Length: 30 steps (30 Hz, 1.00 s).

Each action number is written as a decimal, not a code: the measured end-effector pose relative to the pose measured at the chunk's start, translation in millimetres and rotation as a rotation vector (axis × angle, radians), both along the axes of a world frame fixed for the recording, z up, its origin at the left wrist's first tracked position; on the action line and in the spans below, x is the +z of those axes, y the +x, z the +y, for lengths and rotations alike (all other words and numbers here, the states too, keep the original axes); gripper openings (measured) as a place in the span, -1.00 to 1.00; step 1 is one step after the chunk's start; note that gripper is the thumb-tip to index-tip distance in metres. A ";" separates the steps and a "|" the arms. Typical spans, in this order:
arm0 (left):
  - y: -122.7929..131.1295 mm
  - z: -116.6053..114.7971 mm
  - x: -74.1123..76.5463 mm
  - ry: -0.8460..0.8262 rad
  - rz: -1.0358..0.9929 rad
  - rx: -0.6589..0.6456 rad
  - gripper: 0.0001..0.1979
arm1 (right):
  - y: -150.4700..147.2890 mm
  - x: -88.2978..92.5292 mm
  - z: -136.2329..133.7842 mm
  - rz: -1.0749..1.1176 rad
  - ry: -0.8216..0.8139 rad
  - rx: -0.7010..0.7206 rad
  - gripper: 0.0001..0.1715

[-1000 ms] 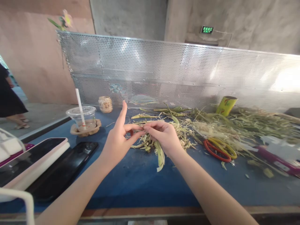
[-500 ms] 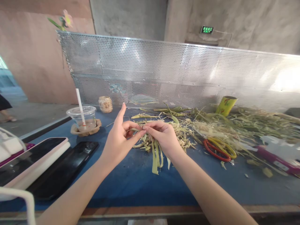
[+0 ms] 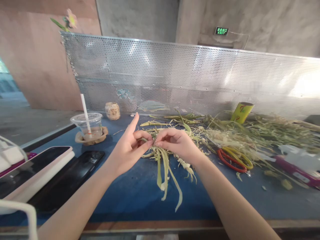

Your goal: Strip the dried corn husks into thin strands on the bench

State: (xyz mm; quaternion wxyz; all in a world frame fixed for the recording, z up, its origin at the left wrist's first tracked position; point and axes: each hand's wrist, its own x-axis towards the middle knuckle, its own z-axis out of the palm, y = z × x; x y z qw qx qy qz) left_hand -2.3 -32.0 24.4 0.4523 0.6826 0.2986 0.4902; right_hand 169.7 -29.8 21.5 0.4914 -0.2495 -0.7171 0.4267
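My left hand pinches a bunch of pale green plant strips between thumb and fingers, its index finger pointing up. Close beside it, my right hand is closed in a pinch at the top of the same strips. The fingertips of both hands almost meet, and the pinched ends are hidden between them. Several strips hang down from there over the blue table, their lower ends loose and curling. Behind and under the hands lies a heap of dry plant scraps.
Red-and-yellow-handled scissors lie to the right, near a larger pile of dry stalks and a yellow-green can. To the left are a lidded plastic cup, a woven-looking pot and a black phone. A perforated metal screen stands behind.
The hanging strips have spread out and reach lower toward the table's front. My right hand has shifted slightly right, and both hands still pinch the bunch.
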 end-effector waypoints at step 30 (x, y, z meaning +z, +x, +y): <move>2.2 -9.4 -0.4 0.235 0.223 0.208 0.02 | -1.5 1.4 -8.9 -0.189 0.087 -0.316 -0.92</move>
